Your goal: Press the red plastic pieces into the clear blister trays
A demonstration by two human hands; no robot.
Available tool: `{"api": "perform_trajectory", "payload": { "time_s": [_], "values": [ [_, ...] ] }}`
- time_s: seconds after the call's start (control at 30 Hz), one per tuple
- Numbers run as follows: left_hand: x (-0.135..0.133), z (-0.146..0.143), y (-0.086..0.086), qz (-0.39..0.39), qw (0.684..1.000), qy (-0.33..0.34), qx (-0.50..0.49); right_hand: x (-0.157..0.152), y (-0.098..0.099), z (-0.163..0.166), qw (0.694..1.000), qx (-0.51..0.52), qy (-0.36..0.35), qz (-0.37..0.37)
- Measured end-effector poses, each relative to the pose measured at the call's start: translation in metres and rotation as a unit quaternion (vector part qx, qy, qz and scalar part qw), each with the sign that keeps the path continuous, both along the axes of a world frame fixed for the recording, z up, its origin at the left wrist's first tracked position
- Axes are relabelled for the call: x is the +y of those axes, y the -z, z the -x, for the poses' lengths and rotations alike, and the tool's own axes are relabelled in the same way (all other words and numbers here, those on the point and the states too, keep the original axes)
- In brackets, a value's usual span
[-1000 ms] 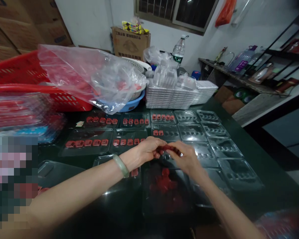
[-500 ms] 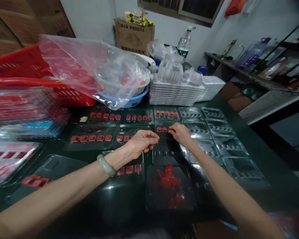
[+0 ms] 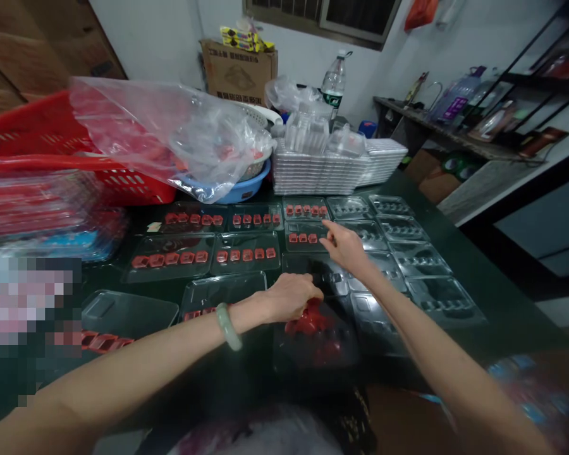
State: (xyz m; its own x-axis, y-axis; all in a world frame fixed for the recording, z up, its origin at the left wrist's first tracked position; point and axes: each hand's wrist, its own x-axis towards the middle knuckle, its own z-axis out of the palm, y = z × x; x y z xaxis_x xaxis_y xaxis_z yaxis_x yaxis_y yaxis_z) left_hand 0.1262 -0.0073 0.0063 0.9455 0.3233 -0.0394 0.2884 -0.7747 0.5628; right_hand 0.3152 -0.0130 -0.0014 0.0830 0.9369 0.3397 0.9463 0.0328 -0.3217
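A: Since half a second back: left hand (image 3: 291, 297) dropped from mid-table down onto the pile of red pieces (image 3: 318, 323). Right hand (image 3: 346, 246) stayed up by the part-filled tray (image 3: 291, 248), shifted slightly right. That tray had two reds, now three.

B: Left fingers?

A: Curled down over the pile, knuckles up, tips buried in the red. Touching for sure. Can't tell if anything is actually gripped.

B: Right?

A: Palm down, thumb and index stretched forward and close together, other fingers loosely bent. Tips at the tray's right edge, just beside the three red pieces (image 3: 302, 238). Can't tell if a piece is pinched between them.

B: Where's the pile?

A: In a clear container (image 3: 348, 354) at the near edge of the dark table (image 3: 497, 322), centre, right under the left hand.

B: Surroundings, quick.

A: Filled trays (image 3: 256, 219) in rows to the left, five reds each. Empty trays (image 3: 408, 253) to the right. Stack of clear trays (image 3: 322, 174) behind, water bottle (image 3: 332, 82) and cardboard box (image 3: 239, 72) at the wall. Red basket (image 3: 38, 136) far left, plastic bag (image 3: 171, 136) draped across it, blue bowl (image 3: 246, 189) below the bag. Green bangle (image 3: 229, 325) on the left wrist.
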Motion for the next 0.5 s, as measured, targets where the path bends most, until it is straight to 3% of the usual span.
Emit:
{"api": "perform_trajectory", "payload": {
  "time_s": [0.17, 0.27, 0.37, 0.5],
  "values": [
    [0.008, 0.001, 0.004, 0.058, 0.997, -0.031, -0.048, -0.049, 0.006, 0.004, 0.973, 0.229, -0.019, -0.007],
    [0.011, 0.004, 0.001, 0.179, 0.977, -0.078, -0.087, -0.076, 0.009, 0.016, 0.941, 0.336, -0.031, 0.017],
    [0.010, 0.005, -0.004, 0.321, 0.934, -0.125, -0.093, -0.089, 0.009, 0.031, 0.928, 0.367, -0.051, 0.032],
    [0.008, 0.005, -0.005, 0.439, 0.881, -0.137, -0.114, -0.089, 0.007, 0.044, 0.943, 0.327, -0.055, 0.016]
  ]
}}
